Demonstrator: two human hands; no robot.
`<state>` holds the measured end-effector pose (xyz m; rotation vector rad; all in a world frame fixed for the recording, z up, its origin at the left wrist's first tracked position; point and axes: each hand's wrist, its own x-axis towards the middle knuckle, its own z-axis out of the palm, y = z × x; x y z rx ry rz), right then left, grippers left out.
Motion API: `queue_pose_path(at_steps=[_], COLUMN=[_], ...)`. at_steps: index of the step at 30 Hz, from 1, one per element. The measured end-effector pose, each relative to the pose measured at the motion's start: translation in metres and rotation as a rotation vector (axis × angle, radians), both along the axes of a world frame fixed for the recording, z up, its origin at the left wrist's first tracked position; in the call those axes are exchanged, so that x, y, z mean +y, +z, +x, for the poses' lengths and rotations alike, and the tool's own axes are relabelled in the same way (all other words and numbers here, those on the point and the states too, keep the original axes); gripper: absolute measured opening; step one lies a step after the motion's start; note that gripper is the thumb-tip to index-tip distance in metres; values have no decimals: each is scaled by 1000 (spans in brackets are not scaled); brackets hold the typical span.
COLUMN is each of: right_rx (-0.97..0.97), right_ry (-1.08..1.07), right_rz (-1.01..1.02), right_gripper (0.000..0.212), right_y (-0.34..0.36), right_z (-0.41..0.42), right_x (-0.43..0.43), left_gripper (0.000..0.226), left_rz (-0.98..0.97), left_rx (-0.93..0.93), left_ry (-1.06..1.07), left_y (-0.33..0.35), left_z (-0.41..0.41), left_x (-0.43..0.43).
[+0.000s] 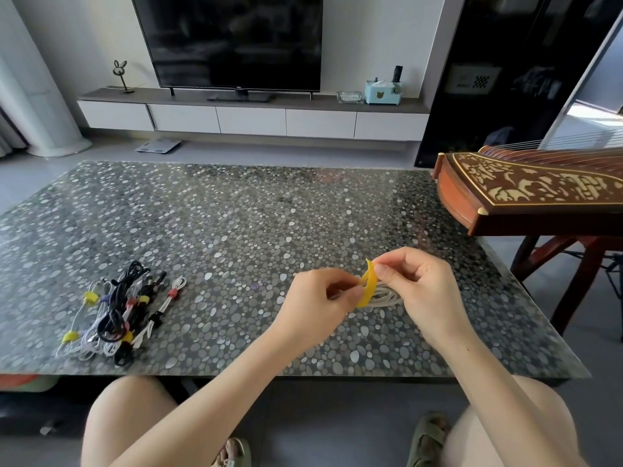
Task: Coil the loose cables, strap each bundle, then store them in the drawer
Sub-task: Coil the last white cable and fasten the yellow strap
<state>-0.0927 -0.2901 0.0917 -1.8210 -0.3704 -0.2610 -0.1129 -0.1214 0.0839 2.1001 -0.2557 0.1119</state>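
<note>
A coiled white cable lies on the pebble-patterned table between my hands. A yellow strap loops around the coil. My left hand pinches the strap's lower part against the coil. Above it, my right hand pinches the strap's upper end. At the table's left lies a pile of strapped cable bundles, black and white, with yellow, red and black straps. No drawer is identifiable as the storage one.
A wooden zither on a stand overhangs the table's right far corner. Beyond the table stand a TV and a low cabinet with drawers. My knees and sandalled feet are below the table's near edge.
</note>
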Motion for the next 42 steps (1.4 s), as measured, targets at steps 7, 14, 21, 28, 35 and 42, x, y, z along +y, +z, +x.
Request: queue_pose_path(at_steps=[7, 14, 21, 28, 35, 42], right_rx=[-312, -683, 56, 576, 747, 825], right_ry=[-137, -329, -75, 92, 91, 169], right_rz=[-385, -642, -14, 530, 466, 243], right_gripper=[9, 8, 11, 25, 18, 6], right_y=[5, 0, -35, -15, -8, 4], right_z=[-3, -13, -30, -13, -4, -1], right_x=[3, 17, 0, -3, -2, -12], left_gripper=[26, 28, 30, 18, 16, 13], left_rz=[111, 289, 203, -75, -150, -440], left_rx=[238, 137, 360, 447, 369, 572], left_ry=[-2, 63, -107, -143, -90, -160], left_y=[3, 5, -8, -10, -9, -8], left_z=[17, 27, 26, 19, 20, 23], left_x=[3, -10, -8, -7, -8, -2])
